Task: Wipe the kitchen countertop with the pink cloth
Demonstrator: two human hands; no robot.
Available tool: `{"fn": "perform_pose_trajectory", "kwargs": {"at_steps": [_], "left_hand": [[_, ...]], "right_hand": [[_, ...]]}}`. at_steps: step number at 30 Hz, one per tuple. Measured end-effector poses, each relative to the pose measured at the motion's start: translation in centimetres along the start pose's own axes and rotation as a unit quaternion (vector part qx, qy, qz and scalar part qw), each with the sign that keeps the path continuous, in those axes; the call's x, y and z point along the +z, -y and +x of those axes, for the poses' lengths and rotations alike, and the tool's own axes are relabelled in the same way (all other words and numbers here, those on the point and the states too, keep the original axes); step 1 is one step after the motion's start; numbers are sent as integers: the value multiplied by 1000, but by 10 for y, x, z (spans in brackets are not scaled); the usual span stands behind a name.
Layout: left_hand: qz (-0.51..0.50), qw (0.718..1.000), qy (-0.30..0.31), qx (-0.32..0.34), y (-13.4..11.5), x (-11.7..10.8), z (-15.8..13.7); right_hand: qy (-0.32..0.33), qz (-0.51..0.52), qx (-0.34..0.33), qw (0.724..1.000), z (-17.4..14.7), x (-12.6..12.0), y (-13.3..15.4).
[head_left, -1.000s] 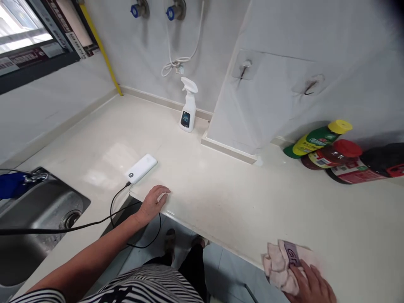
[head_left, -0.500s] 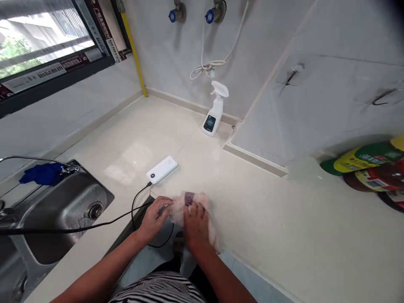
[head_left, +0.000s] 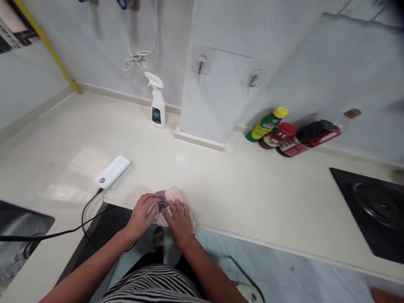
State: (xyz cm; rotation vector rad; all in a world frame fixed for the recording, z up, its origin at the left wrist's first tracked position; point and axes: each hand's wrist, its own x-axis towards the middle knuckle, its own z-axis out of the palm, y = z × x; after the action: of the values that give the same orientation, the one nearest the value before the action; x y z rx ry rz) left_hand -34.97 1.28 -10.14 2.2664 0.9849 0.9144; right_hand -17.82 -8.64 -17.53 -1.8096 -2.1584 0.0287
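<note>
A pale pink cloth (head_left: 173, 194) with a mauve label patch lies bunched at the front edge of the counter. My left hand (head_left: 143, 214) is at its left side, fingers curled and closed on the edge of the fabric. From the right, my right hand (head_left: 180, 224) grips the cloth from above, fingers bent over it and thumb pointing toward the label. Part of the cloth is hidden under both hands. Left of them on the countertop (head_left: 240, 193) lies a white power bank (head_left: 114, 171), with a black cable (head_left: 83, 214) plugged into its near end.
A white spray bottle (head_left: 158, 103) stands by the back wall. Farther right are a green and yellow bottle (head_left: 265, 126), a red-lidded jar (head_left: 277, 136) and a dark jug (head_left: 307, 139). A black cooktop (head_left: 372, 206) is at the right, a steel sink (head_left: 22, 235) at the left.
The view has swung right, bringing the cooktop into sight and taking the window mostly out. Both hands remain on the cloth, with my left hand closer to its label.
</note>
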Motion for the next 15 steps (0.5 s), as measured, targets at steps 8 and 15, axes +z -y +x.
{"fn": "perform_pose_trajectory", "kwargs": {"at_steps": [8,15], "left_hand": [[70,993,66,73,-20,91,37],[177,982,44,43,-42,137,41]], "right_hand": [[-17,-81,97,992,-150,-77,-158],[-22,-103,145,984,-265,-130,-293]]}}
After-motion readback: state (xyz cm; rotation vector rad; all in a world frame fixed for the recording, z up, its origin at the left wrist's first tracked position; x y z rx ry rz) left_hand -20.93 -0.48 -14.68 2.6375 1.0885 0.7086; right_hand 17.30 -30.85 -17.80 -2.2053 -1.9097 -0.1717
